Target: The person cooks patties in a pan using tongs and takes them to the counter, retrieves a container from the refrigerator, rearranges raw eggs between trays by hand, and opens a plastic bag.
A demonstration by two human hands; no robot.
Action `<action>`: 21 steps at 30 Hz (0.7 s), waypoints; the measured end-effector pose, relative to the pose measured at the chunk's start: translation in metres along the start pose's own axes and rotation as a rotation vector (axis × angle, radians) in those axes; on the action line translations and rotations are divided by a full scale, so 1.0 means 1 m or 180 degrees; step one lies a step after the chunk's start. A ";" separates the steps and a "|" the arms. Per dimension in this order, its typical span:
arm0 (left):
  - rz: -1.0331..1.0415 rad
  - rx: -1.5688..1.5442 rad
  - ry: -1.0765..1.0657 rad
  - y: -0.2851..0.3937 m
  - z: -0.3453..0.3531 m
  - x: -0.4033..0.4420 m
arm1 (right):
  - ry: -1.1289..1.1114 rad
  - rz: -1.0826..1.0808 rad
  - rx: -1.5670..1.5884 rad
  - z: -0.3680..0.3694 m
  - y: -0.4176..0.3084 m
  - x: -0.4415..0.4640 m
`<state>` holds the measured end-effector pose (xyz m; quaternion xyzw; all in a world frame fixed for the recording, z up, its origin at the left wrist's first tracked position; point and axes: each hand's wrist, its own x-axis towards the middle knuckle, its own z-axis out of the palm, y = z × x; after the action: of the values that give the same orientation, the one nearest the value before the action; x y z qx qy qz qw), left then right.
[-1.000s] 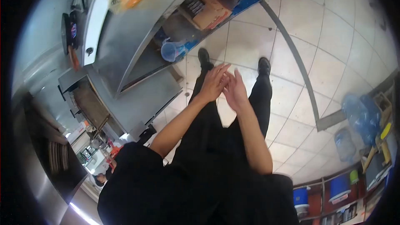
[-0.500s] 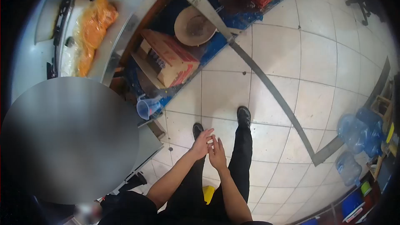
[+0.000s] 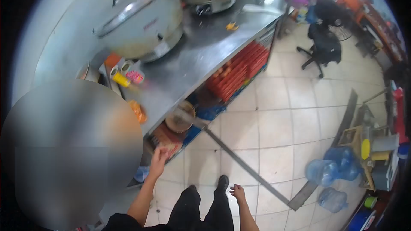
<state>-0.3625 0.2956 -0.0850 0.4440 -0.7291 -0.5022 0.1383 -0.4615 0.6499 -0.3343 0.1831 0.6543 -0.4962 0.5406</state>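
1. Pale tiled floor (image 3: 278, 130) runs beside a metal counter (image 3: 195, 55), which carries a large cooker (image 3: 137, 34); red trays (image 3: 239, 72) are stacked beneath it.
2. Under the counter, on the low shelf, sits a cardboard box (image 3: 167, 136), next to a wide round bowl (image 3: 175, 125). What the box contains cannot be made out.
3. Judging by its material, the box should be light if empty, its walls fairly stiff but easily crushed or bent, and not slippery. Opposite sides would make the best hold, with a palm under the base if it is loaded; a single flap would likely tear.
4. Measured against the hands, the box lies just beyond the left hand (image 3: 159, 162), partly behind its fingertips from this angle; whether they touch cannot be told. It is well apart from the right hand (image 3: 238, 193).
5. Left fingers look loosely extended, with nothing visible in them. Right fingers are slightly bent and apart, gripping nothing visible, above the floor near a dark shoe (image 3: 223, 182).
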 end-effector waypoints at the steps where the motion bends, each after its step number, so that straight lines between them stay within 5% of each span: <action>1: 0.0049 0.0488 -0.0185 0.004 0.002 0.002 | 0.0123 -0.0099 -0.0013 -0.011 -0.029 0.001; 4: 0.0209 0.0841 -0.0988 -0.029 0.014 -0.005 | 0.0282 -0.0455 -0.0139 -0.029 -0.127 0.016; 6: -0.0549 0.1170 -0.1553 -0.030 0.024 -0.009 | 0.0047 -0.0935 -0.0248 -0.032 -0.206 0.036; 9: -0.0680 0.1024 -0.1869 -0.016 0.051 0.005 | -0.0140 -0.1611 -0.0747 -0.029 -0.350 0.072; 13: -0.0943 -0.0149 -0.1563 0.018 0.108 0.085 | -0.0011 -0.2397 -0.1184 -0.021 -0.580 0.074; 15: -0.0326 0.0169 -0.1321 0.054 0.136 0.132 | -0.0023 -0.3107 -0.1016 -0.022 -0.693 0.069; 17: -0.0303 -0.0333 -0.1423 0.102 0.162 0.180 | 0.0527 -0.4186 -0.1375 -0.028 -0.817 0.095; 21: -0.0304 -0.1305 -0.1406 0.198 0.182 0.228 | 0.1299 -0.5135 -0.1391 0.003 -1.048 0.048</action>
<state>-0.7111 0.2471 -0.0545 0.3206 -0.6033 -0.7292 0.0394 -1.2906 0.1715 0.0959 -0.3604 0.7496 -0.5490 -0.0825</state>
